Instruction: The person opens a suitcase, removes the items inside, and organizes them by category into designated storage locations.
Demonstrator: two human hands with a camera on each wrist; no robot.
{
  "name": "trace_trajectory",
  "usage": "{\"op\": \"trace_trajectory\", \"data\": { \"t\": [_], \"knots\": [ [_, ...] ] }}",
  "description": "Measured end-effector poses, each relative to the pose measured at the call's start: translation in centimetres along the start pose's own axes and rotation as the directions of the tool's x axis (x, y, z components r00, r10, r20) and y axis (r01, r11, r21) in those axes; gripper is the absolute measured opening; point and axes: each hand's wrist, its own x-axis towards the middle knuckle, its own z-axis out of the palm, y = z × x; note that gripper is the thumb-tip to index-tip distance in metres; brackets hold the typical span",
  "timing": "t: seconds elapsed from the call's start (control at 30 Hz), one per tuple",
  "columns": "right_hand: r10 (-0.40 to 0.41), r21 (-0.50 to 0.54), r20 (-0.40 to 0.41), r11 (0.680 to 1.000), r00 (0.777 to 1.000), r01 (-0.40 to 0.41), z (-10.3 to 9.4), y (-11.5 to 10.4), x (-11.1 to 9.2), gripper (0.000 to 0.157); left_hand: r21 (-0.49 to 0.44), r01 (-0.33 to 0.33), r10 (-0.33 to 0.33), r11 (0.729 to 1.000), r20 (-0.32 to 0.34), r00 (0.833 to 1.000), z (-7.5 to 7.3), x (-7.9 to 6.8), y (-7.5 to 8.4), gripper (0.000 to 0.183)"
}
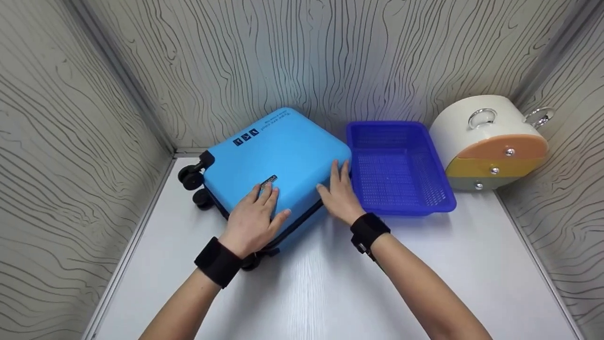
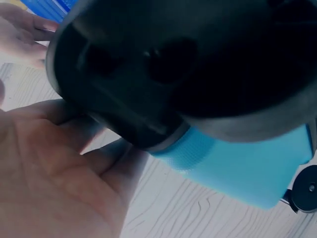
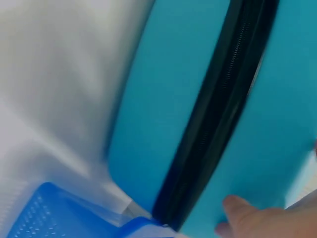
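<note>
A light blue suitcase (image 1: 288, 146) with black wheels (image 1: 192, 178) lies flat on its side on the white table. My left hand (image 1: 250, 221) rests on its near left part, fingers extended beside a small label (image 1: 269, 181). On the near right corner lies my right hand (image 1: 340, 199), fingers straight against the shell. In the right wrist view, a black zipper (image 3: 215, 119) runs along the suitcase's side, with my right thumb (image 3: 240, 210) touching the shell. A large dark wheel part fills much of the left wrist view, close to my left hand (image 2: 54, 168).
A blue plastic basket (image 1: 401, 210) stands right beside the suitcase. Further right is a white rounded drawer box (image 1: 472, 113) with orange, yellow and grey drawers and metal ring handles. Wood-patterned panels (image 1: 306, 52) enclose the table (image 1: 302, 302) at the back and sides.
</note>
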Motion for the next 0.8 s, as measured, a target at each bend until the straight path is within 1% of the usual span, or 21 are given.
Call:
{"op": "trace_trajectory", "data": {
  "t": [0.13,0.27,0.37,0.43,0.53,0.6,0.63,0.73,0.8],
  "knots": [
    [-0.019,-0.020,0.027,1.000,0.999,0.019,-0.4,1.0,0.8,0.086,0.024,-0.002,0.002,1.000,-0.019,1.000,0.2,0.0,1.3,0.074],
    [-0.045,0.012,0.043,0.999,0.998,0.044,-1.1,1.8,1.6,0.088,0.044,0.007,-0.006,0.999,-0.010,1.000,0.3,0.3,2.4,0.073],
    [-0.059,0.046,0.046,0.997,0.997,0.057,-1.5,2.0,1.9,0.088,0.029,0.004,-0.004,1.000,0.016,1.000,0.1,0.6,2.6,0.072],
    [-0.060,0.052,0.041,0.997,0.997,0.058,-1.6,2.0,1.8,0.088,-0.016,-0.003,0.004,1.000,0.048,0.999,-0.3,0.8,2.2,0.070],
    [-0.060,0.047,0.037,0.997,0.998,0.058,-1.4,1.8,1.2,0.087,-0.143,0.006,0.006,0.990,0.083,0.997,-1.3,1.1,0.5,0.063],
    [-0.068,0.035,0.042,0.997,0.997,0.067,-1.1,1.5,0.5,0.086,-0.199,0.022,-0.005,0.980,0.086,0.996,-2.2,1.5,-1.4,0.060],
    [-0.074,0.026,0.050,0.997,0.996,0.073,-1.0,1.3,0.1,0.085,-0.205,0.036,-0.020,0.978,0.079,0.997,-2.6,1.7,-2.6,0.061],
    [-0.098,-0.019,0.072,0.995,0.993,0.100,-0.3,0.5,-1.6,0.086,-0.180,0.123,-0.115,0.976,0.054,0.992,-4.1,2.5,-6.4,0.067],
    [-0.114,-0.045,0.088,0.992,0.990,0.118,0.2,-0.1,-2.9,0.086,-0.168,0.198,-0.196,0.966,0.030,0.980,-4.7,2.9,-9.2,0.072]
  ]
}}
